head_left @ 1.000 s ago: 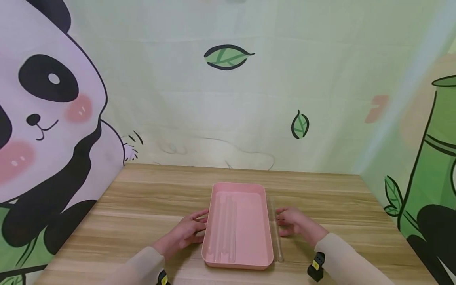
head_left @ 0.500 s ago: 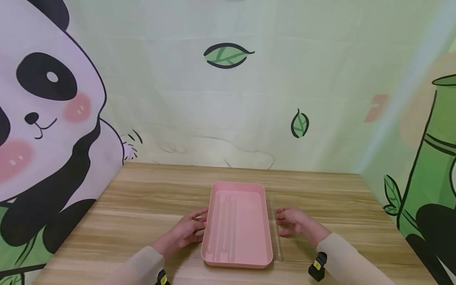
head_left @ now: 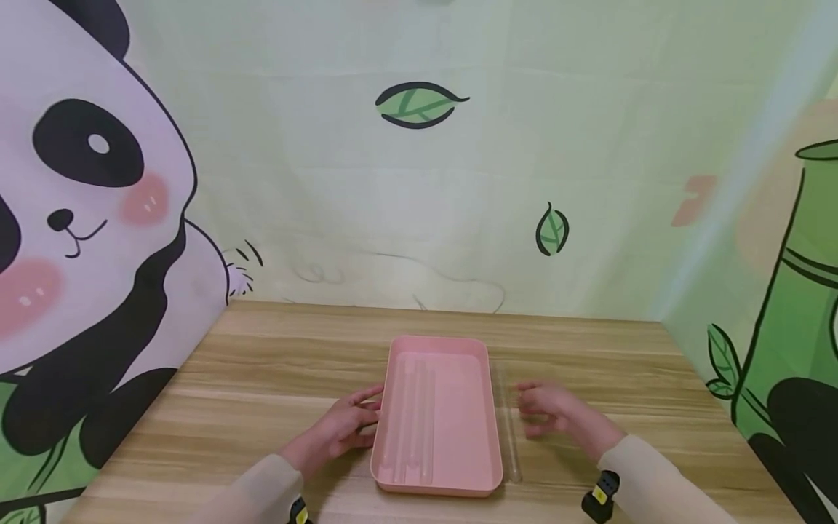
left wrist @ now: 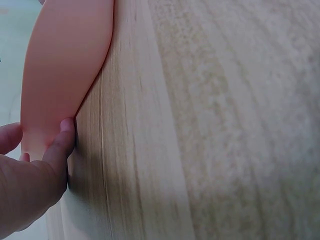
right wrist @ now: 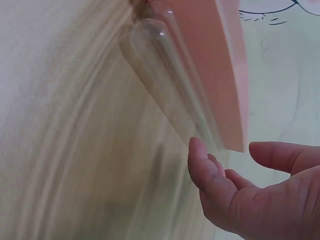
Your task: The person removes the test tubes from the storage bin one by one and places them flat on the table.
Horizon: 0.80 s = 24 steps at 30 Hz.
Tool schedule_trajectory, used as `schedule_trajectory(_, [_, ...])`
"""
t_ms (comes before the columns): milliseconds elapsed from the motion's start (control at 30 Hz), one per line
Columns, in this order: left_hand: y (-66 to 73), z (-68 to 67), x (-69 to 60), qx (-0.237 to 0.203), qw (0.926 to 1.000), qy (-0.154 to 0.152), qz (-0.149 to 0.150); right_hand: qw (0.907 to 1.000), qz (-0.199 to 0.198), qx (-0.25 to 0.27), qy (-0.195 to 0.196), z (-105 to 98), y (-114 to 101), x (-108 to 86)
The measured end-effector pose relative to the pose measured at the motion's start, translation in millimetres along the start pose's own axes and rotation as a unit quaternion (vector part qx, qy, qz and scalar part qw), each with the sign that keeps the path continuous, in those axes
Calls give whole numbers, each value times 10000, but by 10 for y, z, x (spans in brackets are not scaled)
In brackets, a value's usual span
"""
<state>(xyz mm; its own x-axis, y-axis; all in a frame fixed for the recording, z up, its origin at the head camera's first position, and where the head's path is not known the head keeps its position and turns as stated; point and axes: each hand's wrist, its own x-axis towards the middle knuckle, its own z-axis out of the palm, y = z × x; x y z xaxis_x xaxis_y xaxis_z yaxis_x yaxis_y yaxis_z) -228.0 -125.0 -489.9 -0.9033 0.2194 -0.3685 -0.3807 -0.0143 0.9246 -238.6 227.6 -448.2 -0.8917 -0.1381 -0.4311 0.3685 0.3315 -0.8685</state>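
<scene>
Panda-printed cloth [head_left: 419,189] hangs behind the wood-grain table [head_left: 275,364]; on the near side my left hand [head_left: 345,425], fingers relaxed, touches the left of the pink tray [head_left: 466,426]; clear tubes [head_left: 427,422] lie in its left half; a single tube [head_left: 508,429] lies just outside its right wall, and near that is my right hand [head_left: 548,409], thumb and fingers apart
</scene>
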Motion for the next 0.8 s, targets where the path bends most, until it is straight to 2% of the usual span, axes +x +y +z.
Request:
schedule_trajectory(133, [3,0,-3,18,10000,-50,24,10000,-60,-70,-38,-75,-70,-67])
schedule_trajectory(300, [3,1,3,-16,10000,88,-15,9999,-130,-61,-88,-142,-196,-170])
schedule_trajectory(533, [2,2,-4,-49,9999,131,-17,9995,-275,-135,-102,-137,-330,-292])
schedule_trajectory(800, [-13,10,-13,-82,9999,19,70,9971,-534,-43,-547,-56,-460,-389])
